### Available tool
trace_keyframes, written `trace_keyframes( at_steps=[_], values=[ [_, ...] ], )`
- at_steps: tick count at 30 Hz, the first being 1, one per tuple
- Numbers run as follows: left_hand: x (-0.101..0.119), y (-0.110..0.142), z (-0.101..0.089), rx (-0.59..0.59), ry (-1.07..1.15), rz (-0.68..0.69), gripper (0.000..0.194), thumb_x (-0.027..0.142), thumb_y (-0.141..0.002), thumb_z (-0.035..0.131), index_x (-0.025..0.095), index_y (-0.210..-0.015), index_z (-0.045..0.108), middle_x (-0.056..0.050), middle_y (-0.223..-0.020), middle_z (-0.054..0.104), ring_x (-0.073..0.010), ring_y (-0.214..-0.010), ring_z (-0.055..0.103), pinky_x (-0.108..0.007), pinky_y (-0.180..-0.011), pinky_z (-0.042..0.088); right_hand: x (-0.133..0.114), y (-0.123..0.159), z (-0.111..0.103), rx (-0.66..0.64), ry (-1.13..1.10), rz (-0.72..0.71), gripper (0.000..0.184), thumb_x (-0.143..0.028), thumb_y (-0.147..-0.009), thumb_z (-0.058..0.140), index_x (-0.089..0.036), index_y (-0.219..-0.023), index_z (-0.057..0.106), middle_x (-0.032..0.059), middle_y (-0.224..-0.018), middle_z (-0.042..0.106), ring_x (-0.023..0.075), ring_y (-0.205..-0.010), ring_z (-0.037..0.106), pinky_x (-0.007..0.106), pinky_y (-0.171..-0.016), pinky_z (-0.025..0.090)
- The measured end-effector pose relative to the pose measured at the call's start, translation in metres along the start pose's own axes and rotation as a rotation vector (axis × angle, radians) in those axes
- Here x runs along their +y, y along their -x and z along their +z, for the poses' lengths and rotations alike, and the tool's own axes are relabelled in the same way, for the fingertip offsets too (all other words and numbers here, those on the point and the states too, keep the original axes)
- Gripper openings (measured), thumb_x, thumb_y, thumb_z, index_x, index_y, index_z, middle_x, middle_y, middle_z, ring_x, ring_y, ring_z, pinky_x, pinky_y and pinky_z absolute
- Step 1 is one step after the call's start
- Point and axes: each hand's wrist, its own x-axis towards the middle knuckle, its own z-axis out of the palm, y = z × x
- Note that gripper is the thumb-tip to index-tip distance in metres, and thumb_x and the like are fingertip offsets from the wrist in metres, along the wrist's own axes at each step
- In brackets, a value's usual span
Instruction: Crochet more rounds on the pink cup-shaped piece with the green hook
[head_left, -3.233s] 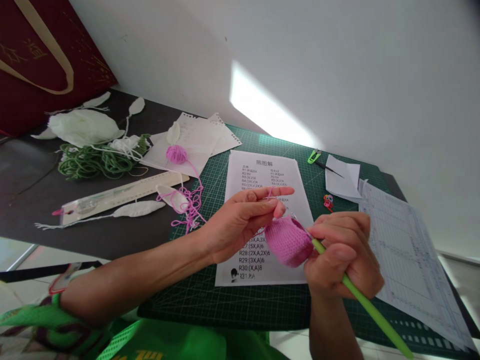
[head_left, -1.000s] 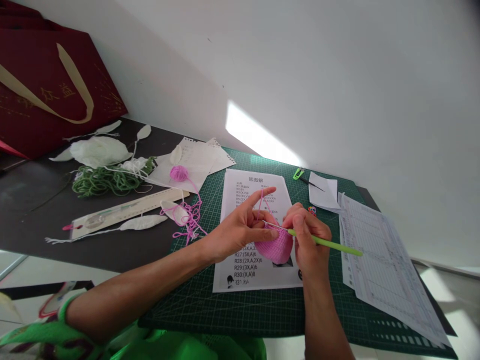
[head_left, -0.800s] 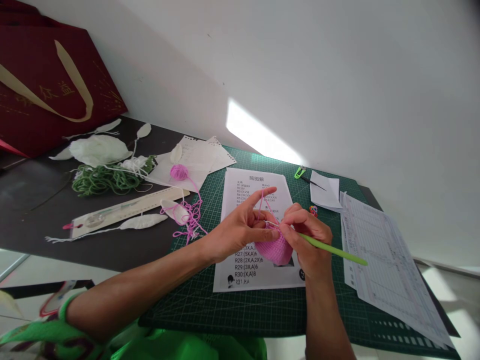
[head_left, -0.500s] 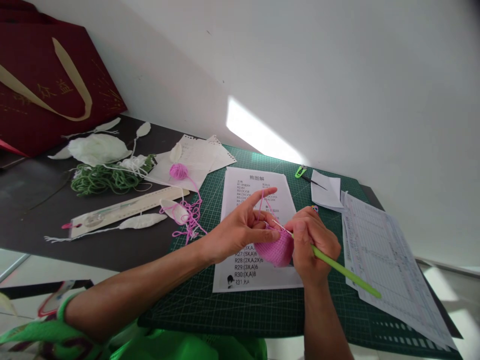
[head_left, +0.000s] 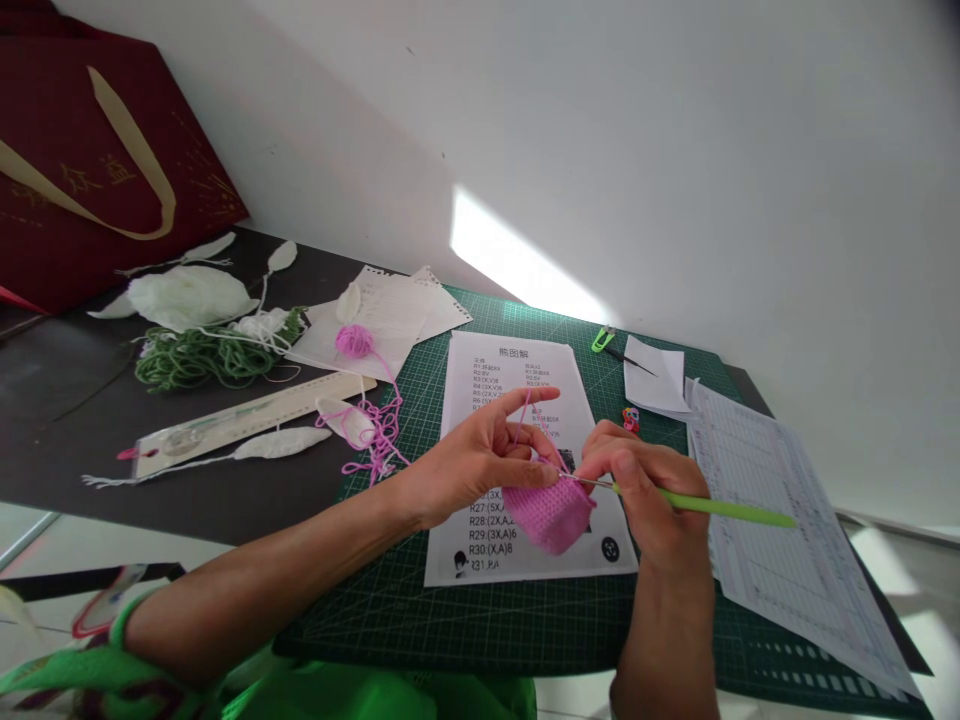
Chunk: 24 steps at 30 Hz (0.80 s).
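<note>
One camera, worn on the head, looking forward and down.
It sees the table (head_left: 75, 430) from above its near edge and faces the pale wall (head_left: 675, 150), which fills most of the upper half. The left hand (head_left: 495, 455) and the right hand (head_left: 656, 490) are quite near, a little below the middle; the forearms (head_left: 300, 557) come in from below. The left border cuts the red bag (head_left: 82, 130), and the person's green clothes (head_left: 360, 692) show at the bottom edge.

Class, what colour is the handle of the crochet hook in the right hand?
The handle is bright lime green, shown best in the current head view.
</note>
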Motion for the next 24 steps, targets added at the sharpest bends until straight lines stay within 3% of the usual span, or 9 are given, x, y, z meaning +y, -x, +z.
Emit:
trace_keyframes(
  at_steps=[10, 16, 21, 24],
  values=[
    [-0.002, 0.001, 0.000, 0.019, -0.134, 0.071, 0.074, 0.013, -0.078, 0.072, 0.022, -0.143, 0.038, 0.001, -0.082, 0.063, -0.0083, -0.060, 0.043, -0.025, -0.057, 0.030, -0.005, 0.000, -0.001, -0.021, 0.183, -0.044, 0.029, -0.012, -0.093, 0.046, -0.018, -0.079, 0.069, 0.0005, -0.066, 0.062, 0.0126, -0.064, 0.055, 0.030, -0.061, 0.042],
    [-0.008, 0.001, 0.000, 0.130, -0.490, 0.194, 0.070, 0.015, -0.083, 0.065, 0.021, -0.146, 0.033, 0.000, -0.084, 0.062, -0.0093, -0.061, 0.040, -0.025, -0.059, 0.034, -0.005, -0.004, 0.004, -0.071, 0.450, -0.123, 0.028, -0.008, -0.091, 0.047, -0.018, -0.065, 0.054, -0.0008, -0.060, 0.052, 0.0125, -0.064, 0.051, 0.029, -0.059, 0.040],
    [-0.011, 0.000, 0.005, 0.241, -0.684, 0.255, 0.065, 0.018, -0.088, 0.058, 0.019, -0.147, 0.031, -0.001, -0.084, 0.063, -0.0094, -0.057, 0.042, -0.026, -0.056, 0.036, 0.004, -0.007, 0.019, 0.013, 0.657, -0.217, 0.034, -0.005, -0.089, 0.051, -0.021, -0.061, 0.038, -0.0031, -0.058, 0.041, 0.0113, -0.060, 0.041, 0.029, -0.058, 0.033],
    [-0.014, -0.001, 0.009, 0.280, -0.692, 0.281, 0.063, 0.017, -0.089, 0.057, 0.019, -0.147, 0.033, -0.001, -0.082, 0.062, -0.0090, -0.056, 0.042, -0.025, -0.055, 0.035, 0.012, -0.007, 0.032, 0.111, 0.759, -0.252, 0.033, -0.007, -0.089, 0.052, -0.022, -0.064, 0.036, -0.0028, -0.059, 0.041, 0.0128, -0.062, 0.038, 0.030, -0.059, 0.031]
  ],
)
